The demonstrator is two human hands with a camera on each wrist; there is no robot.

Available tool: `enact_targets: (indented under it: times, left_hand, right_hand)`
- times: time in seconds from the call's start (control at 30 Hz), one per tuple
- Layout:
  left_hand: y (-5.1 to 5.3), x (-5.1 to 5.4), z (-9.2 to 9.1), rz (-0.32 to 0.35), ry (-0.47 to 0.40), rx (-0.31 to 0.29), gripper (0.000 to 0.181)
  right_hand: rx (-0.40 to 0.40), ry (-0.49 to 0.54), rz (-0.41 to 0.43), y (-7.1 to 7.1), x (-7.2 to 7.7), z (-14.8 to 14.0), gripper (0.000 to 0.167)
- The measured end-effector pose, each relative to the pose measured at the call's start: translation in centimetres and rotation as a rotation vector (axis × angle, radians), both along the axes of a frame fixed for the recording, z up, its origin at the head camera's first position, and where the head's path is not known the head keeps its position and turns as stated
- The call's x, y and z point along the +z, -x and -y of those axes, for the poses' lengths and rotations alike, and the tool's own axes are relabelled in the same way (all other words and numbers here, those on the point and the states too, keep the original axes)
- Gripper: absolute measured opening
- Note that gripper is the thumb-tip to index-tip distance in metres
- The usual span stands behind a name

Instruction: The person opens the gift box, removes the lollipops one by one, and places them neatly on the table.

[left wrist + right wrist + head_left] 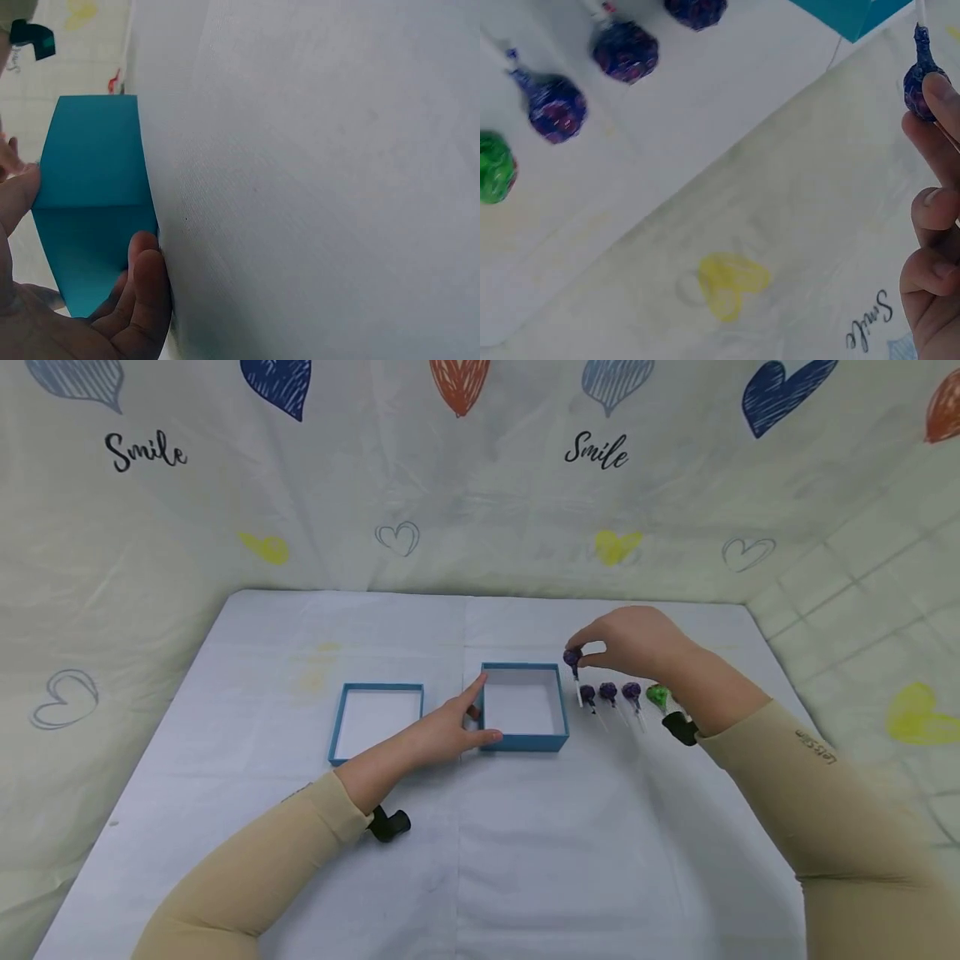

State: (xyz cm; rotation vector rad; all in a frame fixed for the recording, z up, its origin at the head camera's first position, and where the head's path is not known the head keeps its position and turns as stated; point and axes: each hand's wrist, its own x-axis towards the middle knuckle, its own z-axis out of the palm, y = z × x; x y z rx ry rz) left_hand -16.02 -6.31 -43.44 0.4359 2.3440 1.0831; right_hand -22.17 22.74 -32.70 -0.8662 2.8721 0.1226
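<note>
My right hand (pixel 637 639) pinches a purple-wrapped lollipop (pixel 922 84) by its candy head between thumb and fingertips. In the head view its white stick points down, near the box's back right corner. My left hand (pixel 442 731) holds the left side of an open blue box (pixel 525 743) with a white inside, its thumb at the front corner; the left wrist view shows the blue outer walls (pixel 94 157) between thumb and fingers. Right of the box lie several purple lollipops (pixel 608 692) and a green lollipop (pixel 657 695), partly hidden by the right wrist.
A shallower blue-edged tray or lid (pixel 375 687), white inside, lies left of the box, partly behind my left forearm. A white cloth (pixel 570 860) covers the table. Behind it hangs a pale sheet (pixel 495 485) printed with hearts and lettering.
</note>
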Motion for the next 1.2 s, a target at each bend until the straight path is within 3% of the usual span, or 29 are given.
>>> enact_targets:
  times: [0.2, 0.47, 0.73, 0.9, 1.2]
  left_hand:
    - [0.1, 0.0, 0.1, 0.001, 0.004, 0.004, 0.099]
    - [0.2, -0.2, 0.3, 0.010, 0.018, 0.016, 0.099]
    - [0.0, 0.3, 0.4, 0.011, 0.023, 0.022, 0.099]
    - [0.0, 0.3, 0.3, 0.011, 0.018, 0.020, 0.099]
    - [0.1, -0.1, 0.2, 0.006, 0.002, 0.004, 0.098]
  right_hand:
    - [-0.049, 0.002, 0.033, -0.6, -0.3, -4.8, 0.026]
    - [-0.190, -0.018, 0.125, -1.2, -1.6, -12.3, 0.025]
    - [-0.230, -0.086, 0.149, -1.4, -2.5, -18.5, 0.026]
    - [-0.254, -0.115, 0.196, -1.2, -3.4, -20.7, 0.025]
    - [-0.328, -0.104, 0.261, -0.6, -5.2, -21.9, 0.026]
